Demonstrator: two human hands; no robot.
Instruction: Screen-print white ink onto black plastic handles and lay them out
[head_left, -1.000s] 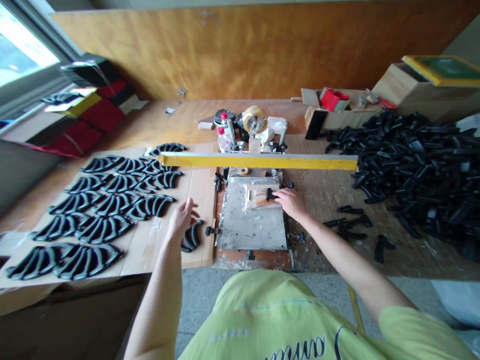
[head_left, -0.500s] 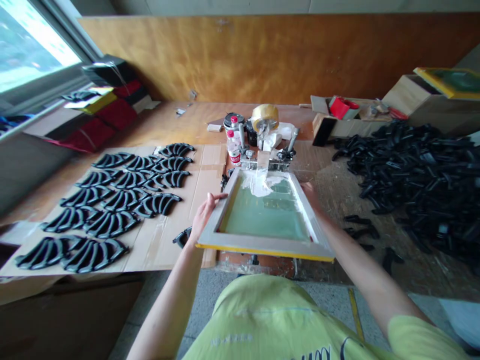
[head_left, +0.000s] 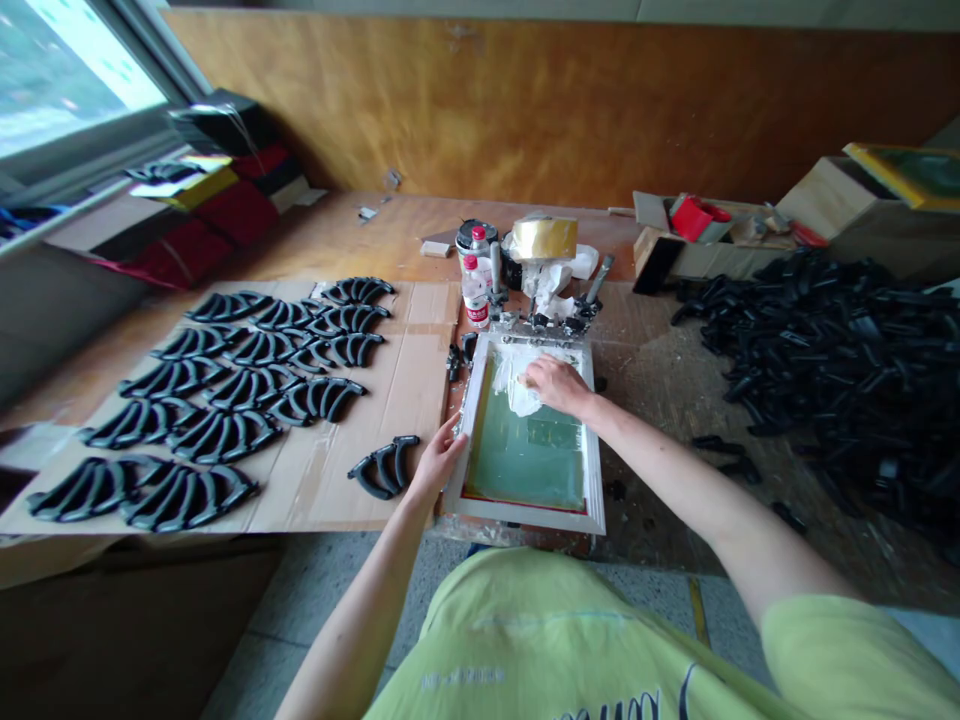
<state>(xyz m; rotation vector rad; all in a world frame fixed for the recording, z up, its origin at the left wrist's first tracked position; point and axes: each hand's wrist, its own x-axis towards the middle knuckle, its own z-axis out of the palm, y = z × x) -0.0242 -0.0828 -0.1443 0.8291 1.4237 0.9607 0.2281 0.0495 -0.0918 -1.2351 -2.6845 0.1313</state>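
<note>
A framed screen (head_left: 525, 455) with green mesh lies flat below a metal clamp (head_left: 540, 325). White paste (head_left: 517, 385) covers part of its far end. My left hand (head_left: 442, 455) is at the frame's left edge, its fingers closed on the rim. Over the paste is my right hand (head_left: 553, 385), fingers bent together around something small at their tips that I cannot make out. Left of the screen, a short fan of black curved parts (head_left: 384, 468) rests on cardboard (head_left: 315, 480).
Rows of black curved parts (head_left: 217, 425) cover the cardboard at left. A heap of black parts (head_left: 840, 340) fills the right side. Behind the clamp stand a red-capped bottle (head_left: 475, 292) and a tape roll (head_left: 544, 240). An open box (head_left: 697, 258) sits at back right.
The screen frame has gone down from a raised tilt to lying flat. My right hand has left its right edge and moved onto the white paste. My left hand stays at the left edge.
</note>
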